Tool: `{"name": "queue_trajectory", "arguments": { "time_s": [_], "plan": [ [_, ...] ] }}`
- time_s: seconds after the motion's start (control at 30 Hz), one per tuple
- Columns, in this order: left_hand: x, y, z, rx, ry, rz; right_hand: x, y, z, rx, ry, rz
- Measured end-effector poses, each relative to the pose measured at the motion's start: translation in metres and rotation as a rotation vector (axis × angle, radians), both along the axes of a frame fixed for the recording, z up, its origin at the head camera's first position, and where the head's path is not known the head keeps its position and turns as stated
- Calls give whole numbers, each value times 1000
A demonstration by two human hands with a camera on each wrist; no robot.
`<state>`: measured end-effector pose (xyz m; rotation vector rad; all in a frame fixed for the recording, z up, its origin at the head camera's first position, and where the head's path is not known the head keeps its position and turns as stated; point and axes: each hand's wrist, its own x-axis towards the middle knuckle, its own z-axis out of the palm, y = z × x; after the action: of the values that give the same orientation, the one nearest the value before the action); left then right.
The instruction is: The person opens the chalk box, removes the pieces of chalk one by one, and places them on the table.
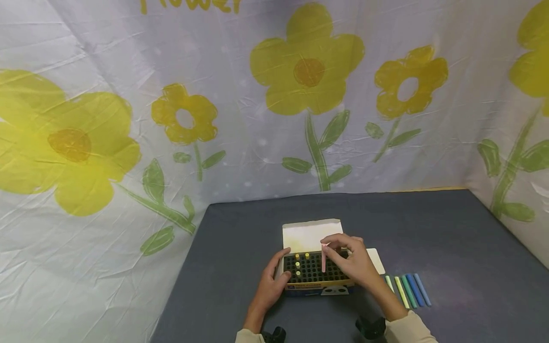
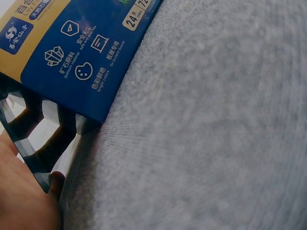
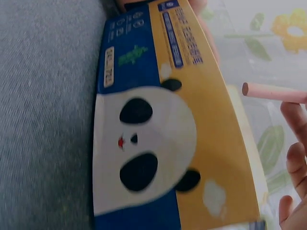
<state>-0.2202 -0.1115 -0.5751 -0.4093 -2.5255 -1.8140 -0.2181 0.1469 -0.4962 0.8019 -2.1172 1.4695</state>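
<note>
pink chalk (image 3: 274,91) cropped in right wrist view, wall lettering (image 1: 193,6) cut off by head view's top

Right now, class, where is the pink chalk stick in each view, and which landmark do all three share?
Head: the pink chalk stick, pinched in the right hand over the box, lower right of centre.
Left wrist: not in it.
Right wrist: at the right edge, above mid-height.
Shared landmark: the box's blue-and-yellow front, low in head, upper left in left wrist, central in right wrist.

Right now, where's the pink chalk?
Head view: the pink chalk is pinched in the right hand, over the open box, right of its yellow sticks.
</note>
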Motion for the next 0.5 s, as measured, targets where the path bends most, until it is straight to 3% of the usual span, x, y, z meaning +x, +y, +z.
{"name": "queue_trajectory", "arguments": {
  "time_s": [0.5],
  "plan": [
    [0, 0, -1, 8, 7, -6, 13, 50, 1, 56, -177, -111]
  ]
}}
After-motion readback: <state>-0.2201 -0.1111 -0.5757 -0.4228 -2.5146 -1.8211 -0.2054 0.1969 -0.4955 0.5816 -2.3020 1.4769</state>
